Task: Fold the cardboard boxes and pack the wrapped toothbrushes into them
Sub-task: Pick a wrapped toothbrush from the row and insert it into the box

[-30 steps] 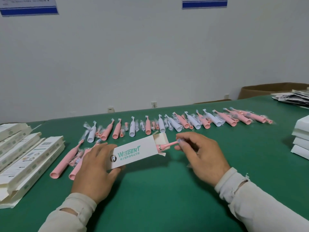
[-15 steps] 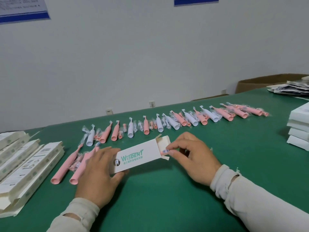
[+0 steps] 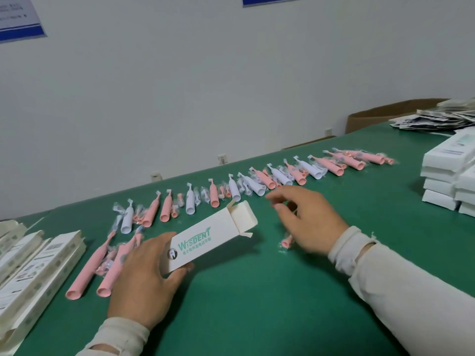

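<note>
Since half a second ago the right hand (image 3: 305, 222) has let go of the box's open end and drawn back to the right, fingers loose and holding nothing, hovering over a small pink wrapped piece (image 3: 285, 243) on the green tabletop (image 3: 257, 304). Left hand (image 3: 146, 276) grips the near end of the white Wisdent box (image 3: 205, 242), its far flap (image 3: 243, 215) open. Wrapped toothbrushes (image 3: 257, 181) lie in a row beyond.

White box (image 3: 205, 240) flaps open, wrapped pink and white toothbrushes (image 3: 257, 183) in a row
</note>
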